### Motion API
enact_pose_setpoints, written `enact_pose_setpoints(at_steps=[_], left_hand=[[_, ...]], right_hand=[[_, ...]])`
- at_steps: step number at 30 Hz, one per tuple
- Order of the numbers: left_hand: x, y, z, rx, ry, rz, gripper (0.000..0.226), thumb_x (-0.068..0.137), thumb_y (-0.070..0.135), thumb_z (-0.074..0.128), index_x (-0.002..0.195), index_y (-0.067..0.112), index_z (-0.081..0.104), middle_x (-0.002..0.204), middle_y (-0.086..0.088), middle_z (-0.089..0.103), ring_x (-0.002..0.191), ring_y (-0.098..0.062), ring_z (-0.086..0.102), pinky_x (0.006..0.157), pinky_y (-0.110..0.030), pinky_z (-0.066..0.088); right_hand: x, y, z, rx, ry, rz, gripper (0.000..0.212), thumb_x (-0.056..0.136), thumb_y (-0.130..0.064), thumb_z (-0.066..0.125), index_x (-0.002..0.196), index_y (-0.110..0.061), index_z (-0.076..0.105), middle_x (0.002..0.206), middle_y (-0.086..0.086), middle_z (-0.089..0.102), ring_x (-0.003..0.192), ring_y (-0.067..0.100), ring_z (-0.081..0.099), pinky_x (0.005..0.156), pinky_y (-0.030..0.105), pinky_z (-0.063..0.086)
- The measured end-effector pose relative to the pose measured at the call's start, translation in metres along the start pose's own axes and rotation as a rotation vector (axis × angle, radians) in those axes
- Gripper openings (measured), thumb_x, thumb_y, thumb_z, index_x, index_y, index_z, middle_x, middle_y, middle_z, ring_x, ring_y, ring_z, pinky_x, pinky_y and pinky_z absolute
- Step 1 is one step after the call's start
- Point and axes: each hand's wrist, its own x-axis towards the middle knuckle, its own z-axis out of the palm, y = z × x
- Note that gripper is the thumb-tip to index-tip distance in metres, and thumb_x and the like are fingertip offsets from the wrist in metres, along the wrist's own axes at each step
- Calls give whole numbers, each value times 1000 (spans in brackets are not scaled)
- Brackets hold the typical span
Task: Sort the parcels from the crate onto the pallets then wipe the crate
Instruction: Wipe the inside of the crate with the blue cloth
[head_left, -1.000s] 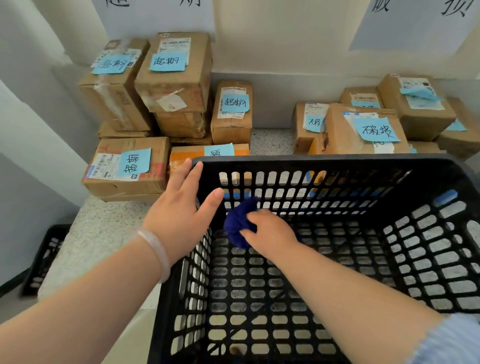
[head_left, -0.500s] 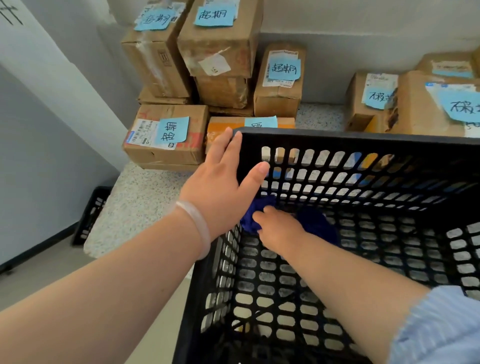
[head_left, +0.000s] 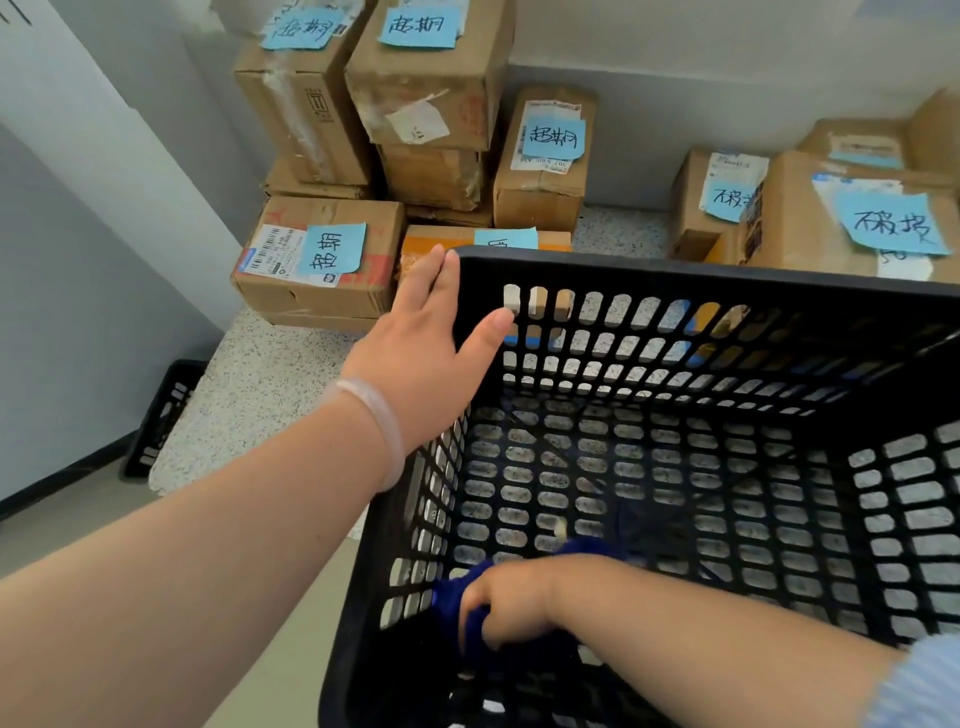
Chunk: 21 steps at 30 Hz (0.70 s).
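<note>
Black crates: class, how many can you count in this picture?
2. The near crate sits in front, left hand against its corner, right hand gripping a blue cloth inside. The floor crate stands at left, partly hidden by the speckled ledge.

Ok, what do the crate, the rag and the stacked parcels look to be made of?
Crate: black moulded plastic, matte, by its slotted lattice walls. Rag: dark blue soft fabric, probably fleecy; it bunches in the right hand. Parcels: brown cardboard, dull, creased and taped, with blue paper notes.
</note>
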Motion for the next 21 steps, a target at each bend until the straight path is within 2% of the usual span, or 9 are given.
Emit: enact_pose_setpoints(at_steps=[4, 6, 8, 11, 14, 16, 18, 19, 21], left_hand=[[1, -2, 1, -16, 13, 14, 80, 92, 70, 22, 156, 28, 1, 160, 25, -7, 149, -12, 11, 115, -39, 23], [2, -3, 2, -20, 21, 22, 81, 91, 70, 22, 157, 28, 2, 160, 24, -5, 149, -12, 10, 117, -39, 23], [2, -3, 2, -12, 25, 21, 81, 91, 70, 22, 157, 28, 3, 160, 23, -5, 149, -10, 9, 116, -38, 23], [1, -2, 1, -5, 25, 19, 80, 91, 69, 23, 157, 28, 3, 160, 23, -5, 149, -10, 9, 115, -37, 23], [1, -1, 1, -20, 31, 23, 80, 92, 67, 25, 157, 27, 4, 160, 23, -4, 149, -8, 7, 115, -33, 20], [1, -1, 2, -23, 40, 26, 79, 92, 66, 26, 157, 26, 5, 161, 22, -4, 148, -6, 4, 114, -29, 16], [0, 0, 2, -23, 47, 26, 78, 93, 65, 27, 157, 26, 5, 160, 23, -4, 148, -4, 2, 112, -26, 13], [0, 0, 2, -20, 48, 23, 78, 93, 64, 27, 157, 27, 4, 160, 23, -5, 148, -3, 2, 111, -25, 13], [0, 0, 2, -4, 52, 20, 78, 93, 64, 27, 157, 28, 4, 160, 24, -5, 147, -2, 2, 110, -24, 11]], right_hand=[[-2, 6, -13, 52, 72, -33, 36, 86, -18, 52, 111, -37, 69, 125, -7, 60, 108, 16, 55, 99, 35, 45], [-3, 18, -30, 63, 285, 20, 32, 86, -18, 51, 106, -34, 71, 112, -8, 64, 98, 14, 57, 93, 30, 45], [-11, 42, -54, -13, 604, 156, 30, 88, -17, 52, 107, -33, 68, 106, -6, 60, 98, 18, 58, 86, 28, 44], [-31, 85, -79, -87, 920, 376, 31, 91, -21, 49, 119, -28, 59, 121, 5, 52, 108, 31, 56, 90, 35, 46], [-42, 101, -80, -169, 1097, 352, 42, 95, -33, 47, 137, -30, 49, 135, 6, 45, 117, 30, 50, 95, 40, 46], [-40, 98, -73, -328, 1117, 286, 58, 94, -49, 48, 149, -36, 33, 148, 5, 34, 128, 29, 40, 103, 43, 41], [-27, 96, -66, -444, 1037, 255, 72, 91, -58, 50, 154, -40, 17, 158, 4, 18, 136, 30, 28, 108, 45, 35], [-20, 98, -65, -455, 1005, 266, 76, 91, -58, 51, 154, -40, 12, 160, 4, 13, 138, 31, 25, 109, 45, 32], [-10, 100, -66, -428, 995, 291, 74, 94, -49, 54, 154, -39, 12, 159, 6, 15, 135, 31, 28, 109, 44, 32]])
